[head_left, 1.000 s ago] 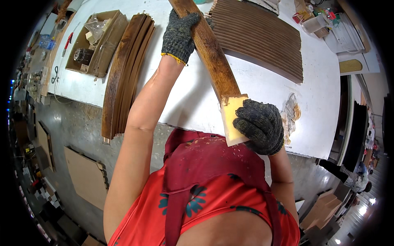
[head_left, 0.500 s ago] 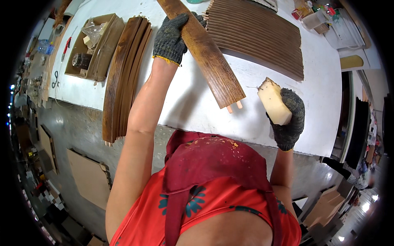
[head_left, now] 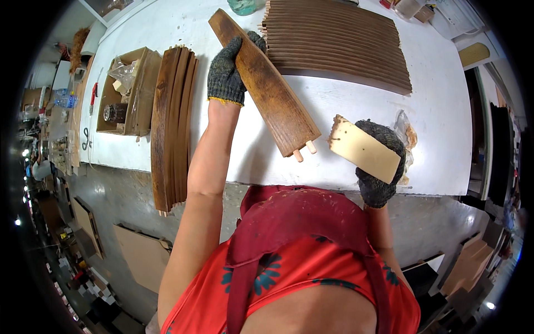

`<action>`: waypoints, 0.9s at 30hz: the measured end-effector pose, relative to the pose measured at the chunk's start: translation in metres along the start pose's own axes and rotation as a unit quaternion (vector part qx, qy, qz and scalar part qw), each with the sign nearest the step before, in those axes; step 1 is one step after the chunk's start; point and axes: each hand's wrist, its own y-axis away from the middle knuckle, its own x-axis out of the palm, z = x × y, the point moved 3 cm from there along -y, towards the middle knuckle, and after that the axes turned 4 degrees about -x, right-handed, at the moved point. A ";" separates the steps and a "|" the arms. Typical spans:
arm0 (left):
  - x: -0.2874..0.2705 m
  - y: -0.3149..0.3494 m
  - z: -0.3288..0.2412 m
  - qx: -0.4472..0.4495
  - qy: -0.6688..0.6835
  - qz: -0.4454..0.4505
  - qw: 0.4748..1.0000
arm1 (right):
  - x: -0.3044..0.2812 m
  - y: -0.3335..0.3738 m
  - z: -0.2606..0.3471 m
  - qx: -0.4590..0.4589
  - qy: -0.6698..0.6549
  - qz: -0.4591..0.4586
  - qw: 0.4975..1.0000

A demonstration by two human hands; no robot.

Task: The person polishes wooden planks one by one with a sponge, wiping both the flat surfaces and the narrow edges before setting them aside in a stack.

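Note:
My left hand point(head_left: 228, 71), in a dark knit glove with a yellow cuff edge, is wrapped round a brown stained wooden slat point(head_left: 272, 94). The slat slants over the white table, its near end towards me, with two pale dowel pegs sticking out. My right hand point(head_left: 381, 167), gloved alike, grips a pale yellow block point(head_left: 364, 149) that looks like a sponge, with a ragged, dark-specked end. The block is apart from the slat, to the right of its pegged end. The fingertips of my right hand are partly hidden behind the block.
Many brown slats stand in a tight row point(head_left: 334, 47) at the far side. Several more slats point(head_left: 173, 122) lie at the left, jutting past the table edge. Beside them are a cardboard box point(head_left: 143, 94), a red-handled tool point(head_left: 94, 92) and scissors point(head_left: 85, 139). A crumpled plastic bag point(head_left: 407, 136) lies right of my right hand.
The slat has shifted slightly left and its pegged end has turned. The right hand has turned the yellow block, so its broad face shows. A plastic bag now shows behind it. The view has shifted.

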 end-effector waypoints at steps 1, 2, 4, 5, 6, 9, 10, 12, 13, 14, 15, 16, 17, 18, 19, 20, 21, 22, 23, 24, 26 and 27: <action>-0.002 -0.001 0.002 -0.003 0.007 -0.014 1.000 | 0.000 0.001 0.003 0.006 0.002 -0.011 1.000; -0.004 -0.001 0.004 -0.006 0.000 -0.011 1.000 | 0.000 0.007 0.001 0.041 0.025 -0.035 0.998; 0.003 0.007 0.005 -0.003 -0.040 -0.006 0.999 | 0.006 0.017 0.003 0.138 0.091 -0.091 0.982; 0.006 0.009 0.007 -0.001 -0.060 -0.003 0.998 | -0.005 0.016 0.006 0.077 0.047 -0.074 0.993; -0.001 0.009 0.006 0.003 -0.062 -0.006 0.998 | -0.014 -0.010 0.027 -0.033 -0.046 -0.005 0.998; -0.009 -0.004 0.012 -0.006 -0.075 0.002 0.997 | -0.021 -0.041 0.064 -0.223 0.052 0.211 0.950; -0.010 -0.005 0.012 -0.007 -0.088 0.004 0.996 | -0.016 -0.046 0.070 -0.265 0.103 0.266 0.921; -0.012 -0.007 0.012 -0.002 -0.106 0.002 0.994 | -0.008 -0.031 0.051 -0.270 0.114 0.296 0.909; -0.014 -0.007 0.011 0.004 -0.112 -0.003 0.994 | -0.004 -0.028 0.044 -0.294 0.129 0.289 0.902; -0.015 -0.008 0.010 0.011 -0.118 -0.007 0.993 | -0.006 -0.027 0.038 -0.273 0.137 0.299 0.904; -0.012 -0.006 0.010 0.015 -0.115 -0.015 0.993 | -0.009 -0.028 0.036 -0.252 0.145 0.310 0.905; -0.008 -0.003 0.009 0.019 -0.113 -0.023 0.993 | -0.012 -0.030 0.032 -0.230 0.152 0.321 0.906; -0.005 -0.001 0.009 0.023 -0.111 -0.031 0.993 | -0.018 -0.031 0.026 -0.201 0.130 0.308 0.921; -0.007 -0.003 0.006 0.020 -0.106 -0.014 0.994 | -0.022 -0.037 0.022 -0.174 0.107 0.293 0.934; -0.009 -0.003 0.005 0.020 -0.101 -0.001 0.995 | -0.025 -0.042 0.020 -0.146 0.083 0.277 0.946; -0.011 -0.003 0.004 0.019 -0.096 0.011 0.995 | -0.032 -0.047 0.019 -0.108 0.050 0.243 0.963; -0.011 -0.002 0.001 0.018 -0.093 0.022 0.995 | -0.035 -0.054 0.020 -0.149 0.110 0.223 0.957; -0.012 -0.002 0.000 0.000 -0.065 0.013 0.998 | -0.041 -0.054 0.013 -0.130 0.109 0.183 0.969; -0.012 -0.002 -0.001 -0.017 -0.038 0.004 0.999 | -0.044 -0.051 0.006 -0.110 0.108 0.142 0.978; -0.009 -0.001 -0.003 -0.036 -0.011 -0.004 0.999 | -0.044 -0.047 0.002 -0.083 0.039 0.086 0.992; -0.004 0.003 0.004 -0.027 0.054 -0.036 0.998 | -0.040 -0.032 -0.005 -0.029 -0.100 -0.028 0.994; 0.002 0.004 0.007 -0.023 0.085 -0.050 0.995 | -0.035 -0.025 -0.005 0.009 -0.148 -0.052 0.988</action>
